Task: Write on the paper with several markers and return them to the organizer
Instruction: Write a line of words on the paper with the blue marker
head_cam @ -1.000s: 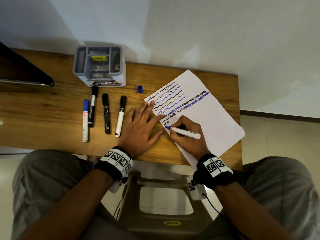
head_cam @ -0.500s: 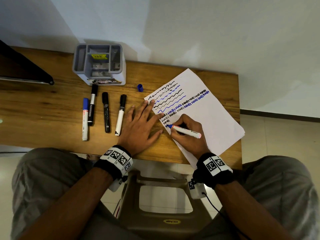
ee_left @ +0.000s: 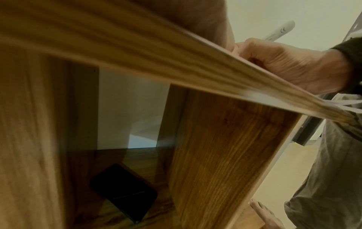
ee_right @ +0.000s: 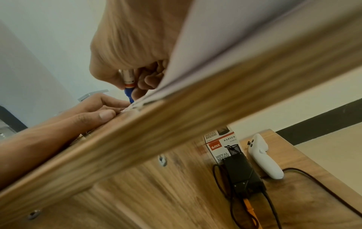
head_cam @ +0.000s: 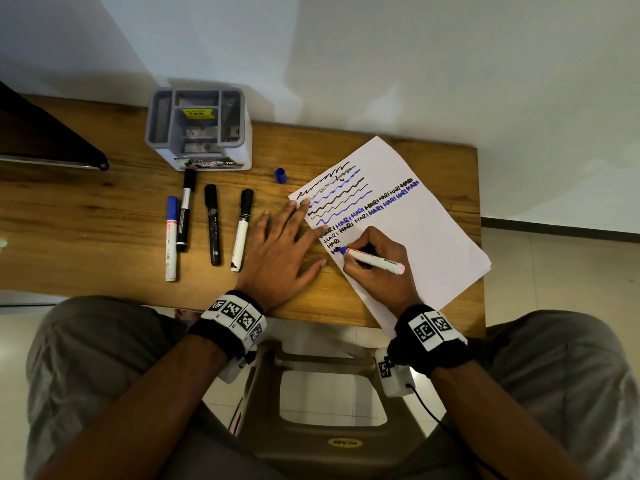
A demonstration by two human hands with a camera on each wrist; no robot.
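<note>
A white paper point(head_cam: 426, 237) with black and blue wavy lines and words lies on the wooden table point(head_cam: 86, 223). My right hand point(head_cam: 377, 268) grips an uncapped blue marker point(head_cam: 375, 260), its tip on the paper's lower left lines; the same marker point(ee_right: 128, 83) shows in the right wrist view. My left hand point(head_cam: 284, 251) lies flat, fingers spread, fingertips on the paper's left edge. Several capped markers point(head_cam: 211, 230) lie in a row left of it. The grey organizer point(head_cam: 199, 128) stands behind them. A blue cap point(head_cam: 281, 176) lies beside the paper.
A dark flat object point(head_cam: 48, 140) reaches over the table's far left. A brown plastic stool point(head_cam: 325, 410) stands between my knees. On the shelf below lie a black phone point(ee_left: 125, 193), a white controller point(ee_right: 264, 156) and a black box with cables point(ee_right: 240, 173).
The blue marker's tip has crept a little to the right along the lowest line of writing. The left hand has stayed put on the paper's edge.
</note>
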